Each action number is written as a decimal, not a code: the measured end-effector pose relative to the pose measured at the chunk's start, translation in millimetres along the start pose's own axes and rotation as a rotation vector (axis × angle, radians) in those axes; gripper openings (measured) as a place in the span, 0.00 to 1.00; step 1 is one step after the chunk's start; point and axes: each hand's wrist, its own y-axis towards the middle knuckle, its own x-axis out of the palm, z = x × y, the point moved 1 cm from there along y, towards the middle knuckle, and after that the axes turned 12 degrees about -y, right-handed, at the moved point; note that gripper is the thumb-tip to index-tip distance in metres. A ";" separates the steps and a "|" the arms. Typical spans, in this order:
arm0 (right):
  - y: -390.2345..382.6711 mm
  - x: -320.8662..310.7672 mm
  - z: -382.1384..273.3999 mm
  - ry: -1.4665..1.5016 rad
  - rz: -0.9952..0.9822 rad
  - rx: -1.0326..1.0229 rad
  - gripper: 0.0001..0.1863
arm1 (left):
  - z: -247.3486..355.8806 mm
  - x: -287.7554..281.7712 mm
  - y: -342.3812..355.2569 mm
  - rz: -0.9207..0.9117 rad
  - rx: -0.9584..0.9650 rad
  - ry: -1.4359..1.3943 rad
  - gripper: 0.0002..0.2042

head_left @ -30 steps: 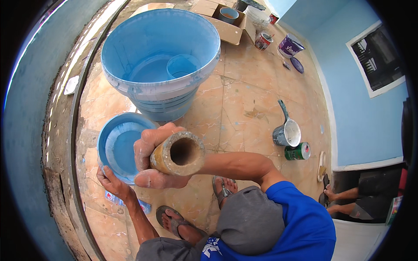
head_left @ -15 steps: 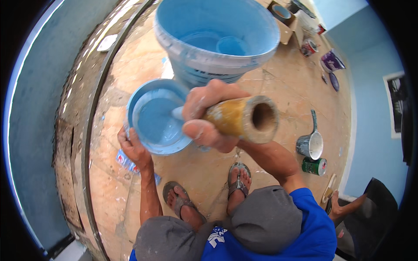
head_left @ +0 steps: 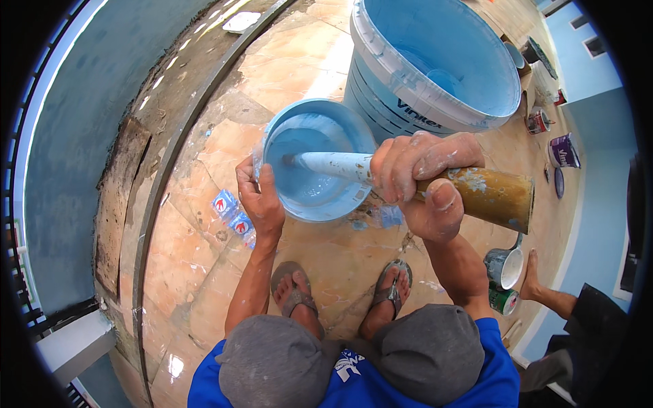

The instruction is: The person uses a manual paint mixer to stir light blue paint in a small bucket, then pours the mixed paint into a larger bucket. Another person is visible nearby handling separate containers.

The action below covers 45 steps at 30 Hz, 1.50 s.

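A small light-blue bucket (head_left: 325,107) with pale blue paint in it stands on the tiled floor in front of my feet. My left hand (head_left: 262,200) is closed on its left rim, thumb over the edge. In my right hand (head_left: 430,175) is a thick bamboo stick (head_left: 495,197), gripped near its upper end. The stick slants down to the left, and its blue-coated lower part reaches into the small bucket. A large paint bucket (head_left: 384,88), blue inside with some paint at the bottom, stands right behind the small one.
Blue-and-white plastic packets (head_left: 235,219) lie left of my feet. To the right are a paint-stained dipper (head_left: 505,266), a green can (head_left: 503,300) and another person's bare foot (head_left: 532,279). Farther back stand a purple pouch (head_left: 563,151) and a small can (head_left: 537,121). A dark strip (head_left: 163,160) borders the left floor.
The stick has tipped over to the right; before, its hollow end faced me. My whole view has shifted, so the buckets and hands appear farther right. My left hand keeps the rim.
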 end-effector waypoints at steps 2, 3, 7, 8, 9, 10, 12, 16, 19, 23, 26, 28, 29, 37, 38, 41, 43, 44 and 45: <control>0.9 -2.1 -0.9 -0.071 0.033 0.017 0.11 | -1.0 -0.8 1.2 0.004 0.017 -0.010 0.15; -1.0 -0.9 -5.9 -0.138 0.058 0.051 0.14 | -0.5 -1.7 1.1 0.007 0.008 -0.008 0.15; -1.8 -7.8 -19.1 -0.250 -0.007 0.162 0.19 | -0.5 -6.5 2.7 0.019 -0.006 0.015 0.15; -2.6 -7.3 -21.4 -0.257 -0.020 0.182 0.19 | -1.6 -7.0 3.7 0.019 -0.004 0.022 0.15; -5.5 -4.7 -24.6 -0.248 -0.009 0.195 0.19 | -1.4 -9.4 4.0 0.022 -0.007 0.041 0.16; -6.4 -5.1 -32.4 -0.265 -0.003 0.206 0.20 | -3.5 -5.9 4.0 0.016 -0.014 0.035 0.16; -12.0 0.4 -37.4 -0.221 0.013 0.205 0.20 | -6.2 1.9 2.0 0.008 -0.024 0.007 0.16; -20.2 1.7 -30.1 -0.090 -0.042 0.129 0.14 | -10.0 9.1 -1.7 0.005 -0.005 -0.023 0.16; -16.6 18.6 -8.1 0.109 -0.024 0.026 0.09 | 3.2 -11.7 6.2 0.024 0.011 0.012 0.16; -10.3 9.2 -13.5 -0.047 0.000 0.007 0.10 | -5.0 -7.2 1.4 0.001 0.008 0.018 0.16; -5.6 -5.8 -25.4 -0.277 -0.050 -0.001 0.11 | -13.7 2.9 -5.8 0.008 -0.037 -0.040 0.16; -6.5 -0.6 -19.9 -0.301 0.005 0.036 0.12 | -6.1 -5.8 1.6 0.020 0.007 -0.012 0.15; -7.1 -0.5 -18.5 -0.303 0.005 0.059 0.13 | -2.2 -9.0 4.7 0.025 0.022 0.011 0.15; -15.1 9.0 -33.4 -0.276 -0.082 0.105 0.12 | -5.2 -5.0 1.2 0.030 -0.031 0.023 0.15; -14.3 10.5 -31.6 -0.285 -0.084 0.099 0.12 | -2.8 -4.6 1.8 0.036 -0.038 0.017 0.15; -9.6 14.0 -30.4 -0.356 -0.072 0.070 0.13 | -5.2 -7.7 3.4 0.041 -0.030 0.039 0.15; -11.4 15.2 -26.0 -0.322 -0.021 0.040 0.13 | -7.3 -9.0 4.3 0.032 -0.016 0.062 0.15; -12.1 14.9 -23.8 -0.304 0.004 0.024 0.13 | -7.1 -9.0 4.9 0.029 -0.008 0.073 0.15; -11.2 13.4 -22.6 -0.313 -0.008 -0.002 0.13 | -6.6 -8.7 5.0 0.028 -0.006 0.073 0.15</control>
